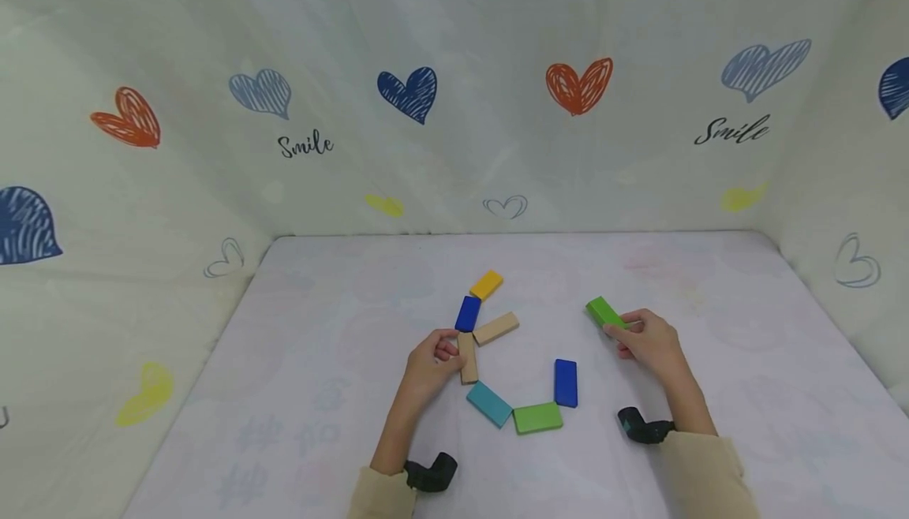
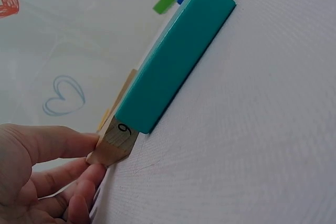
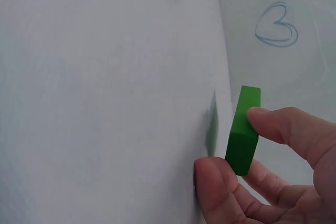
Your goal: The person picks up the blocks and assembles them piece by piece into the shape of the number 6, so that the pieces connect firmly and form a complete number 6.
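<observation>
My left hand (image 1: 428, 369) pinches a plain wooden block (image 1: 468, 359) that lies on the table; in the left wrist view the thumb and fingers meet its end, near a printed mark. A teal block (image 2: 176, 56) lies against that wooden block's near end. On the right, my right hand (image 1: 649, 341) holds a green block (image 1: 604, 311) between thumb and fingers. The right wrist view shows this green block (image 3: 243, 129) raised off the table, its shadow on the cloth beside it.
Other blocks lie in a curved line: yellow (image 1: 486, 285), blue (image 1: 467, 314), a second wooden one (image 1: 496, 329) angled off, a flat green one (image 1: 537, 418) and another blue one (image 1: 566, 382). A white cloth covers the table (image 1: 319, 330); a heart-printed curtain (image 1: 483, 156) stands behind.
</observation>
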A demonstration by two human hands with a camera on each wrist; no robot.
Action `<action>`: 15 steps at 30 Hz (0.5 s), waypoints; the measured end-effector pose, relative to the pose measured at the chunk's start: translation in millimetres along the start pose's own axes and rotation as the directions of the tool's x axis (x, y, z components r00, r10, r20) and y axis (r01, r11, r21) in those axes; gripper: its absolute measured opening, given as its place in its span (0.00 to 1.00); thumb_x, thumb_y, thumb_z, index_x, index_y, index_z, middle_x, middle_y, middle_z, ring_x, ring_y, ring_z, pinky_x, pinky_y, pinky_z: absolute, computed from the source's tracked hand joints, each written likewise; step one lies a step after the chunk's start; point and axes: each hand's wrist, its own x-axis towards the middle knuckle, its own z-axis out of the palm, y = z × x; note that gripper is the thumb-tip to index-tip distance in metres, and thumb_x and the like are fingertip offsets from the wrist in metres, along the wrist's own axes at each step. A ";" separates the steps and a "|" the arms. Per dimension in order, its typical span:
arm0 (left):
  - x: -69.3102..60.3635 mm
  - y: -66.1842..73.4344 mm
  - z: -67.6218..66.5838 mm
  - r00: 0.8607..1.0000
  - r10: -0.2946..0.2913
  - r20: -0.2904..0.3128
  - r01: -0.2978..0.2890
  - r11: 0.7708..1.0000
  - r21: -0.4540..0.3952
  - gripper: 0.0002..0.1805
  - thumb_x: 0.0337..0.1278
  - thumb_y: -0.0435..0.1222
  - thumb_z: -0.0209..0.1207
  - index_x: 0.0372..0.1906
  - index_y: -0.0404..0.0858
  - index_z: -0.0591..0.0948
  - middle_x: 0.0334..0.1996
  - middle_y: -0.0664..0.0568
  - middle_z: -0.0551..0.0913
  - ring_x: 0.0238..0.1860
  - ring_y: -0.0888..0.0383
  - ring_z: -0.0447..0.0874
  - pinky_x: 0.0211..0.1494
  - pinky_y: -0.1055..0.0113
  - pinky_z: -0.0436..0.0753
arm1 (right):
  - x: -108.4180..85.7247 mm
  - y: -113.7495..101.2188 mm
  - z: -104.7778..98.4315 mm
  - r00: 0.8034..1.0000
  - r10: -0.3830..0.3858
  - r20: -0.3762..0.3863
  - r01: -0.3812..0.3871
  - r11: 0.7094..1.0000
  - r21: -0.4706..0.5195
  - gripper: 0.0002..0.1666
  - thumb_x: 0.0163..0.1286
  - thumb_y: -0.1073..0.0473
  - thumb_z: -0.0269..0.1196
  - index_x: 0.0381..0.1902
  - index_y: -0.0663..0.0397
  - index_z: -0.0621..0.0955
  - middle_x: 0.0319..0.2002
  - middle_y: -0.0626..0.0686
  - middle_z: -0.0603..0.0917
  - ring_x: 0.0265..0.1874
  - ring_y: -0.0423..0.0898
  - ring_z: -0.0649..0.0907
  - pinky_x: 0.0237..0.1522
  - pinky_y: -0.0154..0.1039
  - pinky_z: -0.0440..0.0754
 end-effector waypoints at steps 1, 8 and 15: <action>0.5 -0.5 0.1 1.000 0.001 0.004 -0.001 1.000 0.003 0.22 0.49 0.32 0.62 0.52 0.36 0.76 0.34 0.48 0.78 0.37 0.57 0.72 0.38 0.67 0.71 | 0.0 -2.5 2.5 1.000 -0.009 0.010 0.009 1.000 0.001 0.31 0.62 0.52 0.61 0.54 0.72 0.69 0.37 0.64 0.80 0.22 0.38 0.81 0.27 0.33 0.79; 0.4 0.1 0.0 1.000 -0.011 0.000 0.011 1.000 0.003 0.22 0.49 0.33 0.63 0.53 0.37 0.76 0.34 0.50 0.78 0.36 0.58 0.71 0.37 0.68 0.71 | 0.1 -17.9 20.7 0.997 -0.040 0.069 0.041 0.999 -0.024 0.28 0.61 0.53 0.63 0.50 0.69 0.71 0.38 0.63 0.79 0.24 0.40 0.80 0.29 0.34 0.79; 1.3 -0.6 0.6 1.000 -0.014 -0.005 0.014 1.000 0.006 0.22 0.49 0.33 0.63 0.52 0.37 0.77 0.33 0.51 0.77 0.36 0.58 0.71 0.37 0.67 0.71 | -2.7 -31.5 36.9 0.992 -0.087 0.089 0.093 0.993 -0.067 0.26 0.59 0.52 0.64 0.48 0.66 0.73 0.36 0.61 0.79 0.25 0.43 0.79 0.28 0.35 0.75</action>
